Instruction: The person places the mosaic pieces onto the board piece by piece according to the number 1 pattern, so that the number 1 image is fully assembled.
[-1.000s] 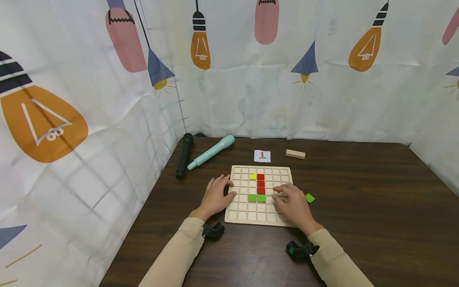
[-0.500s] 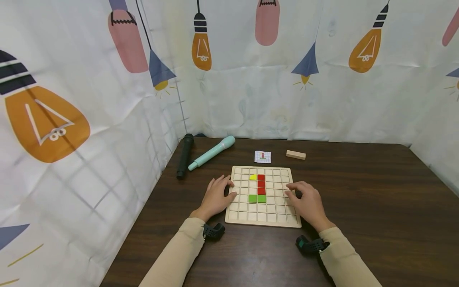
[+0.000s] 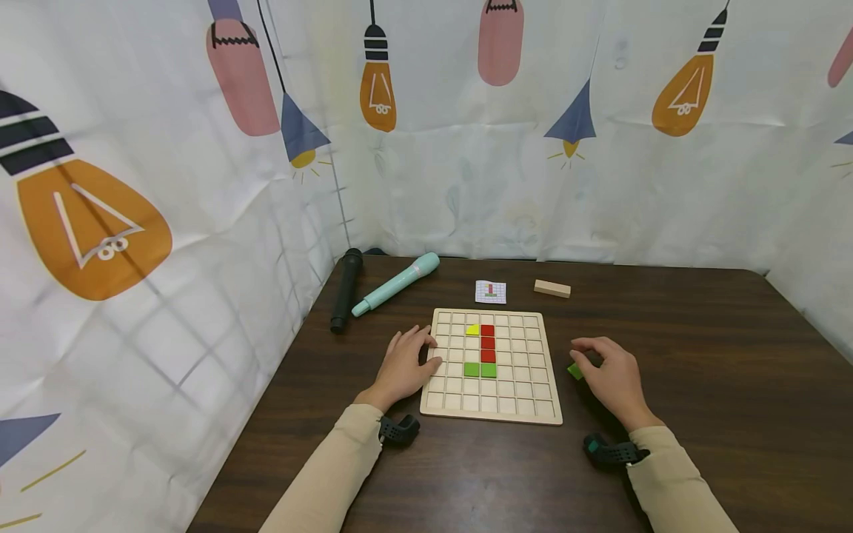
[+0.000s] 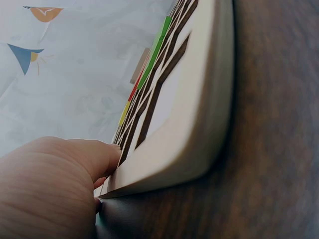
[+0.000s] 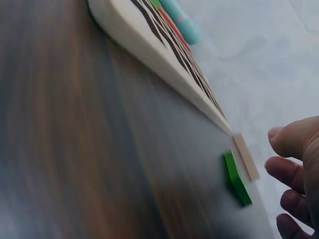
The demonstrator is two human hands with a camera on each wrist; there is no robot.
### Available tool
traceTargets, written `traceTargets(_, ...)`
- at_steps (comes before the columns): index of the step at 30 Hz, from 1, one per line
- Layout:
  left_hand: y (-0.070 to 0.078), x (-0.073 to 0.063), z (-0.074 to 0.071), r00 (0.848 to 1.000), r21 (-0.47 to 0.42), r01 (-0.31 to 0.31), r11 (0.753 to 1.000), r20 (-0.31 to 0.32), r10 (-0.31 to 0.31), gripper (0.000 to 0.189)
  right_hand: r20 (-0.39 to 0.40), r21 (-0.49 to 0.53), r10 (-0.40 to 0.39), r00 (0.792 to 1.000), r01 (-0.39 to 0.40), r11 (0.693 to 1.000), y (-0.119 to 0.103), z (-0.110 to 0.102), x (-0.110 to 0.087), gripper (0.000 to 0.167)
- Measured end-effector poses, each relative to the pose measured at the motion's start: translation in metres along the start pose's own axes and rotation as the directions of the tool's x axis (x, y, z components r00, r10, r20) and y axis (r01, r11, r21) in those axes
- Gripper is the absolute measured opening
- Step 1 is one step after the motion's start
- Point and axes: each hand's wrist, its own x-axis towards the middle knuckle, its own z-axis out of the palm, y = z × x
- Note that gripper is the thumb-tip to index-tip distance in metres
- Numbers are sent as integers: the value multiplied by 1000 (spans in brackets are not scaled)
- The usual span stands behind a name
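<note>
A light wooden grid board (image 3: 526,389) lies on the table. On it sit a column of three red square tiles (image 3: 488,343), two green square tiles (image 3: 472,369) and a yellow cut-cornered tile (image 3: 472,330). My left hand (image 3: 402,368) holds the board's left edge, its thumb (image 4: 102,157) on the rim and other fingers mostly hidden behind. Right of the board, my right hand (image 3: 611,376) hovers above a loose green tile (image 3: 574,371), partly covering it in the head view. In the right wrist view, thumb and fingertips are apart from that green tile (image 5: 237,178), holding nothing.
Behind the board lie a small pattern card (image 3: 490,292) and a wooden block (image 3: 552,289). A black microphone-like stick (image 3: 346,292) and a mint-coloured one (image 3: 396,284) rest at the back left. A printed curtain (image 3: 466,192) hangs beyond the table.
My right hand has moved right, off the board and over to the loose green tile on the table. My left hand has stayed at the board's left edge. The board's tiles are unchanged.
</note>
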Motion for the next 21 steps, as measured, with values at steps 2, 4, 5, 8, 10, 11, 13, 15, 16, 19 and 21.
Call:
traceTargets(2, 0, 0, 0, 1000, -2, -2, 1000, 0, 2, 22, -3, -16, 9, 1000, -9, 1000, 4, -3, 0, 17)
traceTargets(4, 0, 0, 0, 1000, -2, -2, 1000, -1, 2, 22, -4, -27, 19, 1000, -19, 999, 8, -6, 0, 17)
traceTargets(5, 0, 0, -1, 1000, -3, -1, 1000, -2, 1, 22, 0, -36, 30, 1000, -30, 999, 9, -7, 0, 18)
traceTargets(8, 0, 0, -1, 1000, -1, -1, 1000, -1, 1, 22, 12, -45, 62, 998, -61, 997, 12, -11, 0, 19)
traceTargets(10, 0, 0, -1, 1000, -2, 1, 1000, 0, -1, 22, 24, -54, 82, 996, -80, 995, 14, -13, 0, 19)
traceTargets(11, 0, 0, 0, 1000, -1, 2, 1000, 1, -2, 22, 31, -57, 92, 995, -90, 994, 14, -14, 0, 20)
traceTargets(13, 0, 0, 0, 1000, 5, 4, 1000, 5, -4, 22, 45, -63, 116, 992, -113, 992, 16, -17, 0, 21)
traceTargets(15, 0, 0, 0, 1000, 11, 7, 1000, 8, -7, 22, 65, -74, 138, 988, -133, 988, 17, -19, -1, 23)
traceTargets(16, 0, 0, 0, 1000, 13, 7, 1000, 8, -7, 22, 76, -79, 148, 986, -142, 987, 17, -21, 0, 24)
traceTargets(19, 0, -1, 0, 1000, 13, 6, 1000, 6, -6, 22, 118, -97, 167, 979, -156, 983, 16, -24, 0, 26)
traceTargets(21, 0, -1, -1, 1000, 9, 4, 1000, 3, -4, 22, 154, -109, 174, 973, -158, 981, 15, -25, 0, 27)
